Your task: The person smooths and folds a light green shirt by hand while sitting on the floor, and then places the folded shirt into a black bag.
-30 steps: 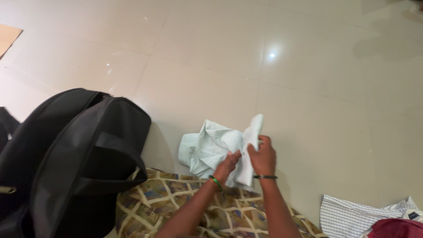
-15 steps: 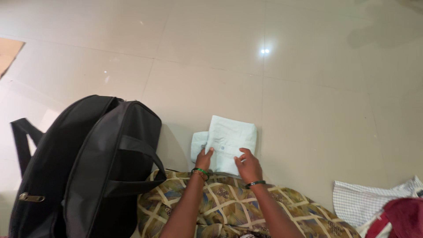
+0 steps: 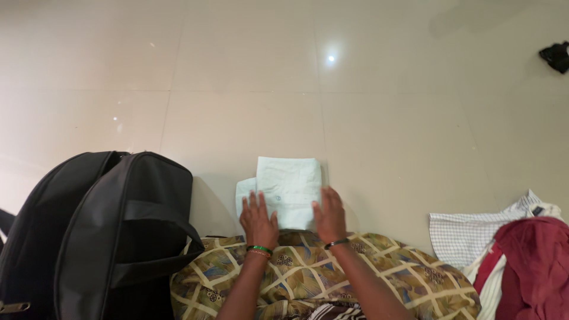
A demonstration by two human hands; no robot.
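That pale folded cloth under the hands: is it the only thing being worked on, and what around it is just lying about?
In hand:
- pale folded cloth, flat on the tiled floor
- left hand and right hand, both pressed flat on it

Lying about:
- black bag, to the left
- checked shirt and maroon garment, to the right
- small dark item, far right

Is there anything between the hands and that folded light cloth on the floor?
No. The left hand and the right hand both lie flat right on the folded pale green cloth, nothing between.
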